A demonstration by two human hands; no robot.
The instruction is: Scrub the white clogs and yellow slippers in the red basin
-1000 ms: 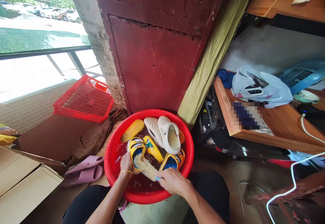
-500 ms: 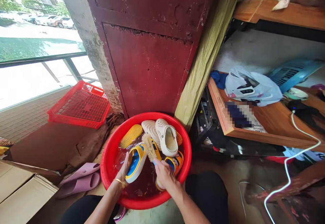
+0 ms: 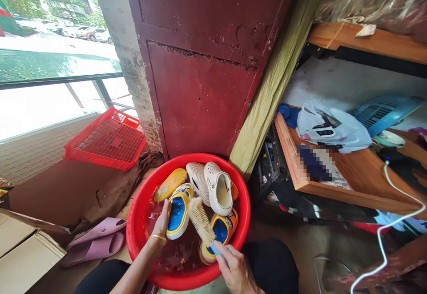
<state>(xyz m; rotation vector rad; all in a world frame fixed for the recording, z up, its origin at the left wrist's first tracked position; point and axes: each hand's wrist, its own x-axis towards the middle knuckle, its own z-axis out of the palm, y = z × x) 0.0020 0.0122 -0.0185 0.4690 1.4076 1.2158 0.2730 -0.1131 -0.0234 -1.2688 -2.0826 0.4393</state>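
Note:
My left hand (image 3: 162, 223) grips a yellow, white and blue slipper (image 3: 178, 214) by its left side, tilted above the water in a red basin (image 3: 131, 236). In my right hand (image 3: 235, 263) is a scrub brush (image 3: 202, 220) with pale bristles and a light blue handle. The bristles are just right of the held slipper; whether they touch it I cannot tell. Under the brush lies another yellow and blue slipper (image 3: 220, 230). White clogs (image 3: 219, 191) rest against the basin's far side, one on top of the other. A yellow sole (image 3: 171, 184) faces up at the far left.
Pink slippers (image 3: 96, 243) sit on the floor left of the basin, near cardboard (image 3: 28, 258). A red plastic crate (image 3: 106, 140) stands farther back. The dark red door (image 3: 203, 107) rises behind the basin. To the right, a wooden drawer (image 3: 370, 169) holds a plastic bag (image 3: 330, 125).
My right hand has drawn the brush down and to the right, away from the held slipper. That slipper has turned so more of its blue inside shows. The view has shifted slightly.

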